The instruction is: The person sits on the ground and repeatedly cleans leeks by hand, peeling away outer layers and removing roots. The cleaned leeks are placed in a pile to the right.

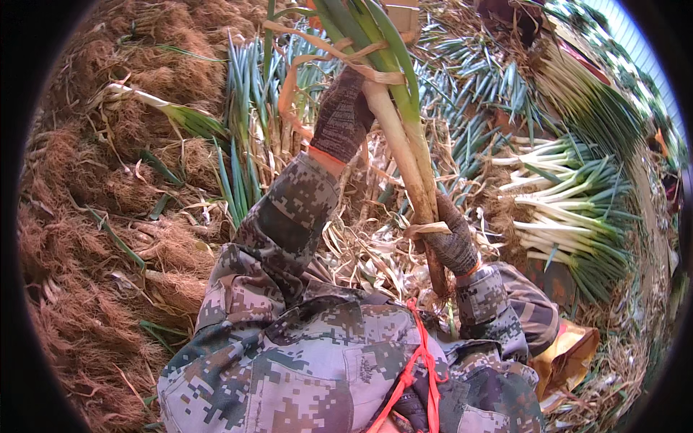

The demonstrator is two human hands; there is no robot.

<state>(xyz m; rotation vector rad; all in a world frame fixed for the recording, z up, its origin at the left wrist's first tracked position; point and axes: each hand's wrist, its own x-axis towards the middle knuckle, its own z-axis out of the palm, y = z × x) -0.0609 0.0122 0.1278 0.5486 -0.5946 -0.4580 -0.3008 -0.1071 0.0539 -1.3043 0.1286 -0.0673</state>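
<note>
Two long green onions (pixel 398 141) slant in front of me, green tops up and roots down toward my lap. My left hand (pixel 343 119), in a dark knitted glove, is closed around them where the white stalk turns green. Lower down, my right hand (pixel 453 238), gloved too, grips the stalks just above the root end; its fingers are partly hidden behind them. Dry, peeling tan outer leaves (pixel 292 90) hang from the upper stalks beside my left hand. Another loose strip curls around the stalks by my right hand.
Piled green onions with brown roots (pixel 94 317) cover the left side. More onions stand upright (pixel 249 123) beyond my left arm. Peeled white onions (pixel 563 209) lie in a row at right, with another bundle (pixel 592 94) behind. Dry peelings (pixel 361 252) litter the ground; a yellowish bag (pixel 570 357) lies near my right knee.
</note>
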